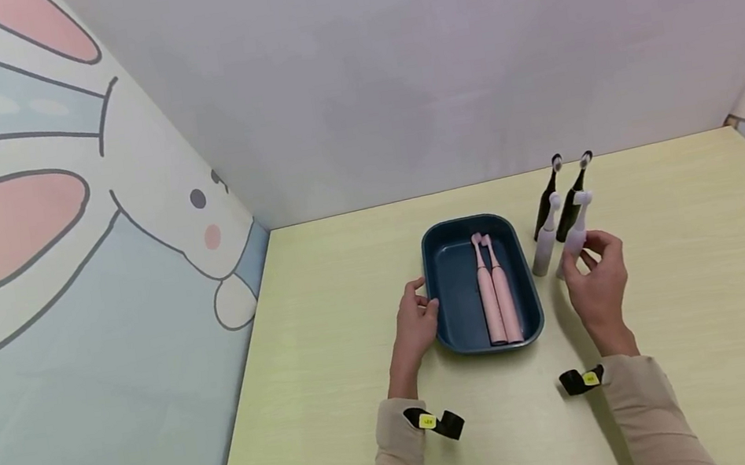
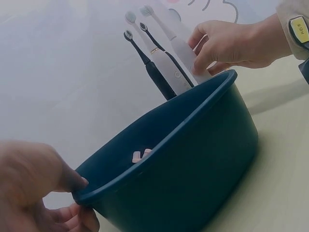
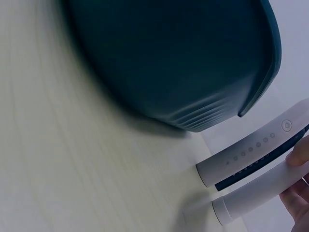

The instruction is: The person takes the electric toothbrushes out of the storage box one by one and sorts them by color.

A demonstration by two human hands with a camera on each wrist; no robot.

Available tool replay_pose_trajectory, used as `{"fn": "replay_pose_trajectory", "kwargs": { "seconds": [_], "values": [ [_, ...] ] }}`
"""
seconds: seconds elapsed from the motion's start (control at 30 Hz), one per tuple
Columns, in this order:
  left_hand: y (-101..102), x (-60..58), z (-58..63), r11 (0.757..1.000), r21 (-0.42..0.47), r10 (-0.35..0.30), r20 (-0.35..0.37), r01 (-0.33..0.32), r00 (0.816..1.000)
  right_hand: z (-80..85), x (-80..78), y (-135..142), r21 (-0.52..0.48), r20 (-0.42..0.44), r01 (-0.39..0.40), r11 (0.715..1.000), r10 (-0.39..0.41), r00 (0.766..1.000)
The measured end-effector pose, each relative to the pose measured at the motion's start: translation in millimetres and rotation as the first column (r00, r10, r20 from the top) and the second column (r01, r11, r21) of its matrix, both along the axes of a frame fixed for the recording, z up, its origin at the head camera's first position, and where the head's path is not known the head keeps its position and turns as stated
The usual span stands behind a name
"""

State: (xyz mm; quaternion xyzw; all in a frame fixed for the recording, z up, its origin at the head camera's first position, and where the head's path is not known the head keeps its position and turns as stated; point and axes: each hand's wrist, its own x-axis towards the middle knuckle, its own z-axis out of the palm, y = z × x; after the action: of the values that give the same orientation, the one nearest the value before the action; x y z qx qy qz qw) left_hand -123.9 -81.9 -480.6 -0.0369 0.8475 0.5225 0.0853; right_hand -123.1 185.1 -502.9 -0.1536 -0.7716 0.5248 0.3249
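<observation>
A dark blue plastic bin (image 1: 458, 332) stands on the table with two pink electric toothbrushes (image 1: 490, 303) lying in its right half. My left hand (image 1: 417, 321) pinches the bin's left rim, thumb over the edge and fingers outside. To the right of the bin, my right hand (image 1: 599, 276) grips a white electric toothbrush (image 3: 260, 193) between thumb and fingers, its head pointing up. Beside it a second white electric toothbrush (image 1: 544, 248) stands upright. Two black electric toothbrushes (image 1: 545, 208) stand upright just behind the white pair.
The pale wood-grain table (image 1: 326, 310) meets a plain whitish wall (image 1: 397, 102) at the back. On the left is a wall panel (image 1: 83, 408) with a cartoon rabbit. Black straps with yellow tags (image 1: 591, 378) sit on both sleeve cuffs.
</observation>
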Motion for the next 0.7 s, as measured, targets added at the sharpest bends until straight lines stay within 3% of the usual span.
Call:
{"fn": "replay_pose_trajectory", "kwargs": {
  "seconds": [0.7],
  "values": [
    [-0.1,-0.5,-1.7,1.000,0.004,0.001,-0.003,-0.001,1.000,-1.3,3.0,0.8,0.026,0.039,-0.020,0.999,0.019,0.999]
  ]
}}
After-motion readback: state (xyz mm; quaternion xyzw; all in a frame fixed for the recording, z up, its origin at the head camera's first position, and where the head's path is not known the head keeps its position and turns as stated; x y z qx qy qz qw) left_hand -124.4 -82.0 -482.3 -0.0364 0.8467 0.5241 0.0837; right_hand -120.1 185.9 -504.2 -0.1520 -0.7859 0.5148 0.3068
